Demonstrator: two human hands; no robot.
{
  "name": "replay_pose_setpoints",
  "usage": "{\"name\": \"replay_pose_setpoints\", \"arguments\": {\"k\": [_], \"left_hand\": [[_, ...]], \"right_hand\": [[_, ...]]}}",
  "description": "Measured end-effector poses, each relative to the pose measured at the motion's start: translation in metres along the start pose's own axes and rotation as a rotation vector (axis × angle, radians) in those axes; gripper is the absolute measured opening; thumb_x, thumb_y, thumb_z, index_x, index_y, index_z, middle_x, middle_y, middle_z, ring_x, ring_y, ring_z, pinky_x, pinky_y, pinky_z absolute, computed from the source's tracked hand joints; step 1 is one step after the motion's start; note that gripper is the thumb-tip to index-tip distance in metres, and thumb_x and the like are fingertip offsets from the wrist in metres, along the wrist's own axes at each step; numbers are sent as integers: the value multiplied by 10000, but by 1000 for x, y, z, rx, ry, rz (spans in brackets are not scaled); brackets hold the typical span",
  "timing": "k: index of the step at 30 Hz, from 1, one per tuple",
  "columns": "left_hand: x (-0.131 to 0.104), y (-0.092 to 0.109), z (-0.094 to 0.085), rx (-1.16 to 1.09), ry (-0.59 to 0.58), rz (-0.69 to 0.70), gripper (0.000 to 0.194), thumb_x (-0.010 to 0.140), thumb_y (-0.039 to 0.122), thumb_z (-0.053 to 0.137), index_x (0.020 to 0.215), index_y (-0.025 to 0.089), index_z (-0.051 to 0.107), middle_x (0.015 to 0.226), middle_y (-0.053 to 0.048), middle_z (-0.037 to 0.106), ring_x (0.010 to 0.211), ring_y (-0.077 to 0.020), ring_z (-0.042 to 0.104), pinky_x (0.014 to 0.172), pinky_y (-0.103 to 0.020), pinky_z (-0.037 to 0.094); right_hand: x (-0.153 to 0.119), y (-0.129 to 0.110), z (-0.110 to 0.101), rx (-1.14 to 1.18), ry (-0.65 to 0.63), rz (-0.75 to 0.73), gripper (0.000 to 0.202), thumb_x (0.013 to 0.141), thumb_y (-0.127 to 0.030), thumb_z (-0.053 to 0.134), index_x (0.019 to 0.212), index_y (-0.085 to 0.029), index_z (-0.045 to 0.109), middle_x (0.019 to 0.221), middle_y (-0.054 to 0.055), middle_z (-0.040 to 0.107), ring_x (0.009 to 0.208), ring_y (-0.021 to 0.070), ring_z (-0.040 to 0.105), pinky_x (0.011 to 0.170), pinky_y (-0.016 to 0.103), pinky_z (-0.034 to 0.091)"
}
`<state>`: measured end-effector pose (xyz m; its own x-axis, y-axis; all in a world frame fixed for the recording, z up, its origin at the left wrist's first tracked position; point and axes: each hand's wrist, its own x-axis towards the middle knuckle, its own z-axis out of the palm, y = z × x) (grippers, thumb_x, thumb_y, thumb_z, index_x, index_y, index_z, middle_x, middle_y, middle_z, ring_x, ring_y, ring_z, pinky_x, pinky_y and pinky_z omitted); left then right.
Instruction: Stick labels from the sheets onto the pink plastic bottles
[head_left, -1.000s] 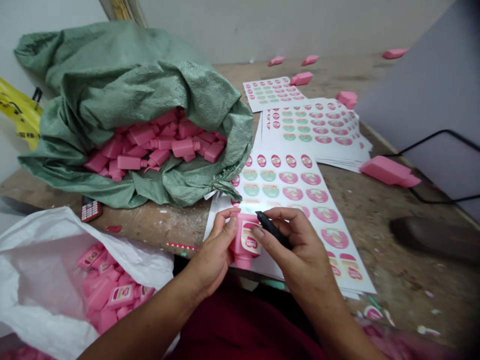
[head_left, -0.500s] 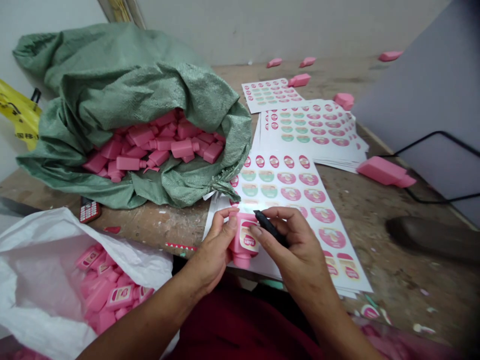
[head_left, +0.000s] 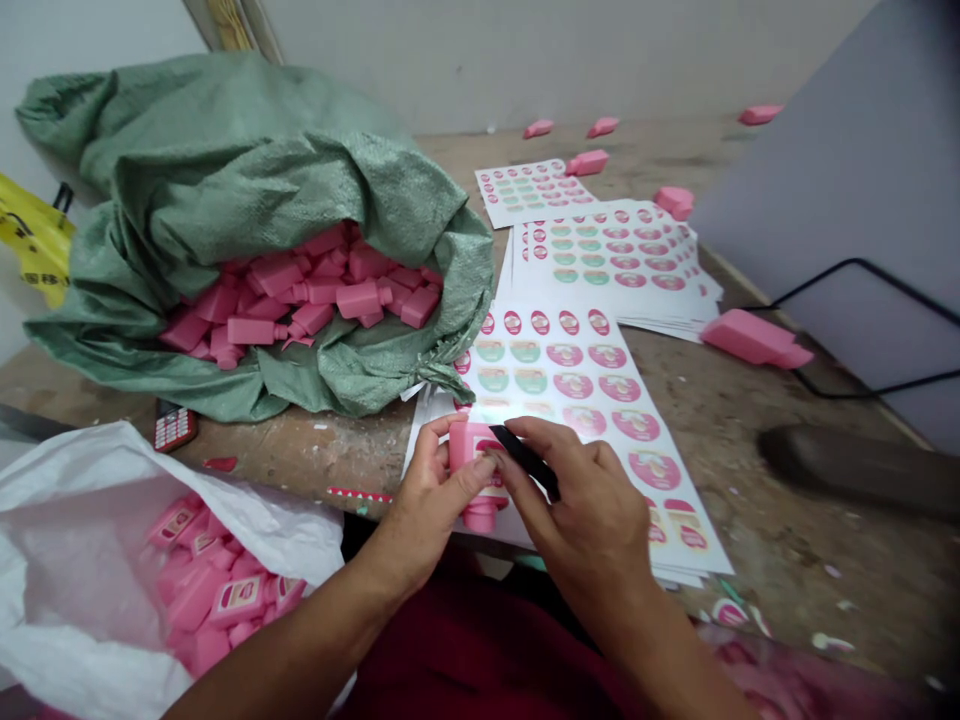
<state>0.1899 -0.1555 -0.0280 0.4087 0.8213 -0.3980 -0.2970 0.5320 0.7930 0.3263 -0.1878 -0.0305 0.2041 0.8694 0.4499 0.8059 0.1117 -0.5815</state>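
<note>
My left hand (head_left: 431, 500) is closed around a small pink plastic bottle (head_left: 465, 445), its neck pointing toward me. A label (head_left: 491, 478) sits on the bottle's upper face, partly covered by both thumbs. Between the fingers of my right hand (head_left: 592, 500) is a slim black tool (head_left: 529, 462), perhaps a knife or tweezers; its exact kind does not show. The right thumb presses at the label. Under both hands lies a sheet of stickers (head_left: 592, 445) in pink and green.
A green woven sack (head_left: 300, 190) full of pink bottles lies at the back left. Labelled bottles fill a white bag (head_left: 75, 560) below it. More sticker sheets (head_left: 615, 250), a loose bottle (head_left: 754, 338) and a black wire stand (head_left: 855, 265) are on the right.
My left thumb has slid onto the label beside the right thumb. The right hand with the black tool has come slightly left. The whole view has shifted a little.
</note>
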Motion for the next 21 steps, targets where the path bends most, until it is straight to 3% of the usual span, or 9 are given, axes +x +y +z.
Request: {"name": "replay_pose_setpoints", "arguments": {"k": [2,4,9,13,18,21], "left_hand": [[0,0,0,-14,9,12,565,765,398,781,1215,236,481,1072,-53,676,935,-188,659,757,-278,511],[0,1,1,-33,14,-2,583,758,397,786,1217,226,471,1054,-56,666,915,-201,667,737,-298,529],[-6,3,3,-53,-10,-46,523,780,323,772,1192,207,471,1063,-63,645,884,-179,659,726,-306,551],[-11,3,2,-53,-53,-73,547,728,217,801,1163,213,469,1002,-32,645,816,-136,645,732,-288,548],[-14,6,-4,-80,-63,-184,664,615,134,844,1128,239,436,1099,-56,650,982,-231,684,748,-309,553],[-21,14,-24,-55,-8,-162,621,649,227,841,1122,230,438,1073,-77,677,938,-234,701,757,-329,552]], "right_hand": [[2,4,-3,-91,19,-53,172,946,-343,558,1044,-245,661,860,49,737,546,158,494,633,330,368],[4,10,-8,-86,20,32,178,918,-383,595,1006,-248,671,815,40,723,561,165,507,625,326,359],[7,9,-13,390,-100,360,215,818,-402,673,975,-264,622,714,-23,639,606,163,556,575,285,405],[10,1,-4,584,-192,410,279,757,-385,713,986,-261,613,698,-42,608,629,155,559,578,274,425],[16,5,5,562,-73,424,226,741,-389,703,892,-247,615,680,-45,587,610,140,525,588,274,424],[6,16,0,550,-67,412,242,742,-423,718,888,-249,634,716,-24,607,596,147,536,549,275,428]]}}
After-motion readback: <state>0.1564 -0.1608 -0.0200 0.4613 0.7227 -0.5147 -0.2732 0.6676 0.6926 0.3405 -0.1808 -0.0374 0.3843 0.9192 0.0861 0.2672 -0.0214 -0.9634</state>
